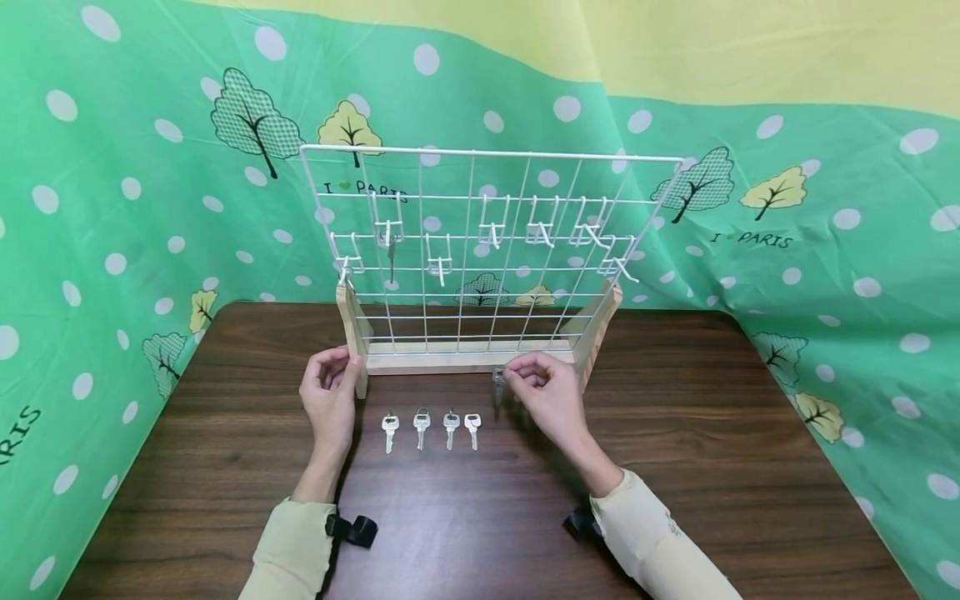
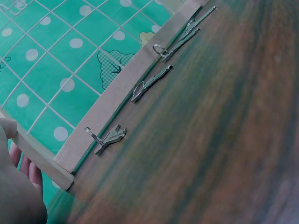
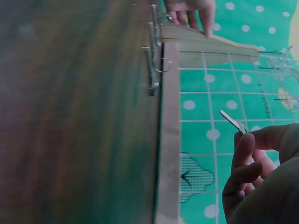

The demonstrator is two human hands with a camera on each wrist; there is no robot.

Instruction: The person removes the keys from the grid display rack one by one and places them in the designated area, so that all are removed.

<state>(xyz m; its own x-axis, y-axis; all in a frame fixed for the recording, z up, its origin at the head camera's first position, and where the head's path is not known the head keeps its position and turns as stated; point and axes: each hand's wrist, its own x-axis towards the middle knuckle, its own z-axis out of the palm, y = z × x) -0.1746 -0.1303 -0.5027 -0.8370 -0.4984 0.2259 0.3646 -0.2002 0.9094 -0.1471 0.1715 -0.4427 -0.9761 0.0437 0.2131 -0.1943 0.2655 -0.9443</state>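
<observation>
Grip the pale wooden side upright (image 1: 350,317) with the left hand (image 1: 328,398); with the right hand (image 1: 546,393), pinch a flat silver metal key (image 1: 498,382) by its head, before the pale wooden base bar (image 1: 450,360). Probably best to keep the blade unobstructed. Points blade-down in the head view, long axis near upright, over the brown wooden table (image 1: 712,433).

Four keys (image 1: 422,422) lie in a row on the table (image 1: 457,533), before the rack (image 1: 435,362).
</observation>
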